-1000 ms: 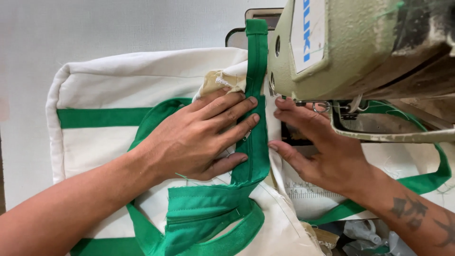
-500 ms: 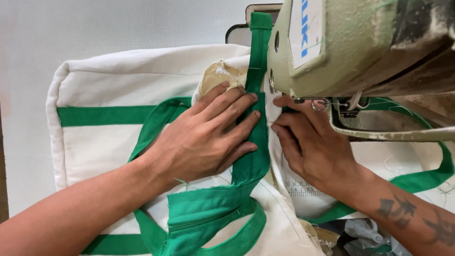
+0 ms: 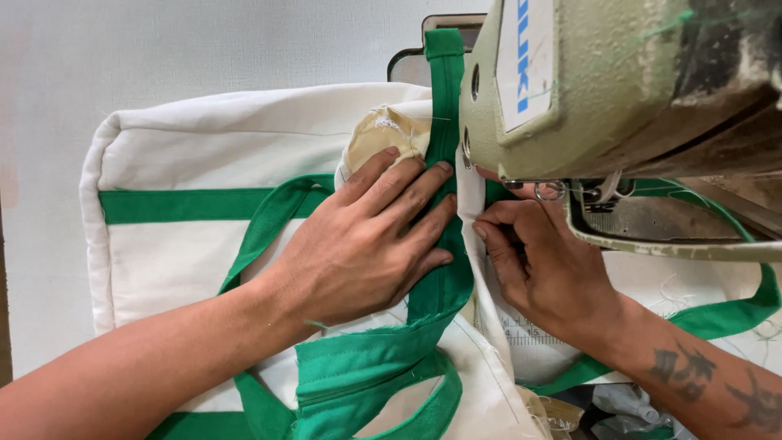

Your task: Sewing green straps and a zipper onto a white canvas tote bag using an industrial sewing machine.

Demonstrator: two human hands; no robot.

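My right hand [image 3: 542, 265] has crept in under the machine head [image 3: 619, 81] — fingers pinching the white bag [image 3: 204, 253] edge. Left hand [image 3: 366, 240] — flat, open, pressing the green strap [image 3: 444, 106] left of the head.

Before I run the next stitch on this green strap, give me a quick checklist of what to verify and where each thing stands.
1. Left hand flat on the green strap, holding it down on the white bag: ok.
2. Strap lying straight toward the sewing machine head: ok, no twist shows in that stretch.
3. Right hand pinching the white fabric edge next to the strap: ok.
4. Right fingertips clear of the needle: cannot tell, the machine head hides the needle.
5. Loose strap loops near the wrists kept off the seam line: ok.
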